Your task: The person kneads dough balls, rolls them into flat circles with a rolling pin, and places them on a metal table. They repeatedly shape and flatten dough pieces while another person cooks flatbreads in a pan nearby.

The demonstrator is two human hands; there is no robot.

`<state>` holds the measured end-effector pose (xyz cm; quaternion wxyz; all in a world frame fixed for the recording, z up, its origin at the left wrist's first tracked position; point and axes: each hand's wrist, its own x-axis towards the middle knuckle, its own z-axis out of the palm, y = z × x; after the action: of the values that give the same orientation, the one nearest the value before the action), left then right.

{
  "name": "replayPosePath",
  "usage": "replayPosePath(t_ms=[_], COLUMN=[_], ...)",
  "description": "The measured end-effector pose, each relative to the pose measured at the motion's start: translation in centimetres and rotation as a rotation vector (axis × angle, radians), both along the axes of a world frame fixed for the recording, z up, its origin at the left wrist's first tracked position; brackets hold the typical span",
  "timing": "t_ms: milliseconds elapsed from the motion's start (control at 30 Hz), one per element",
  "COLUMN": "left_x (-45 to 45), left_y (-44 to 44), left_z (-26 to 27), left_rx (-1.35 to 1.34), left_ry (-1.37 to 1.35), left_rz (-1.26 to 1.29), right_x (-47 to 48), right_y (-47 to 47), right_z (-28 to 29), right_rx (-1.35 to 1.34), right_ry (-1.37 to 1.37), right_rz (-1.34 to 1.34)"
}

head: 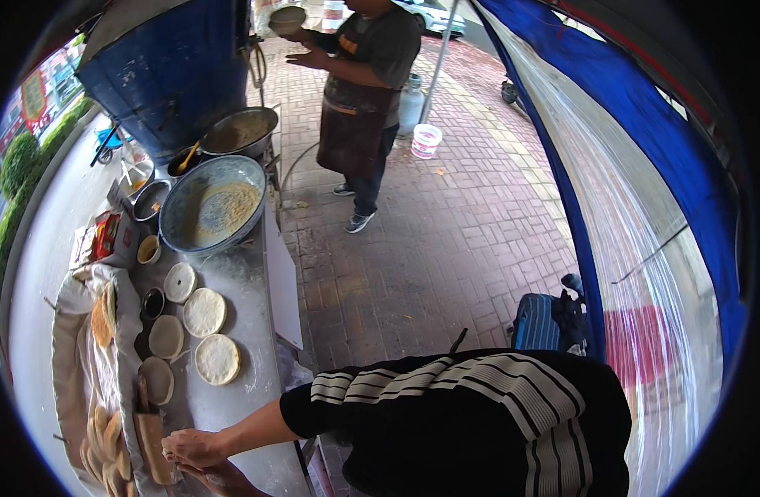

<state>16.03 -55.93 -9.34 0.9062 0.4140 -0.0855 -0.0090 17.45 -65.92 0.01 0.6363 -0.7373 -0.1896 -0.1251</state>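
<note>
Both hands meet at the near part of the floured metal table [256,348]. My right hand [195,447] is curled over my left hand [221,479], with whitish bits, perhaps dough, at its fingertips; what lies between them is hidden. Just beyond the fingers is a thick wooden rolling pin [153,448]. Several flat round doughs lie farther up the table, among them one [217,360] and another [204,312]. A cloth-lined tray [66,379] along the far edge holds baked flatbreads [104,317] and a pile of elongated breads [107,444].
A large basin [169,217] with crumbly filling stands near a metal pan [271,127], small bowls and a red box [107,236]. Beyond, a person in an apron [355,130] holds a round object beside a blue cabinet [169,68]. A white bucket [426,141] stands on the paving.
</note>
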Motion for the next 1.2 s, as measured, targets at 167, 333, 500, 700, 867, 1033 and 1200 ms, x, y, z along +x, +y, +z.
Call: replayPosePath(t_ms=[167, 333, 500, 700, 867, 1033, 1200], left_x=[-0.1, -3.6, -6.3, -6.3, -6.8, -5.5, -0.7], left_y=[-2.8, -2.7, -2.4, -2.1, -4.6, -7.4, -3.0], left_z=[2.6, 6.8, 7.4, 9.3, 9.5, 5.0, 1.2], left_rx=[-0.005, -0.165, -0.245, -0.167, -0.241, 0.343, 1.839], left_ry=[-0.058, -0.168, 0.337, 0.487, 0.464, 0.217, -0.080], left_rz=[-0.088, -0.337, 0.091, 0.132, 0.373, 0.427, 0.318], right_x=[0.4, 0.4, -1.0, -2.0, -1.9, 0.1, 4.6], right_y=[-3.4, -4.4, -2.6, -1.0, -1.4, -4.0, -7.6], right_z=[0.0, 0.3, -0.3, 0.5, -0.1, -4.7, -5.6], right_rx=[-0.196, -0.133, -0.064, -0.094, -0.197, 0.116, 0.012], right_ry=[-0.164, -0.077, 0.058, 0.079, 0.281, 0.417, 0.415], right_rz=[-0.097, -0.051, 0.110, 0.124, 0.218, 0.123, -0.215])
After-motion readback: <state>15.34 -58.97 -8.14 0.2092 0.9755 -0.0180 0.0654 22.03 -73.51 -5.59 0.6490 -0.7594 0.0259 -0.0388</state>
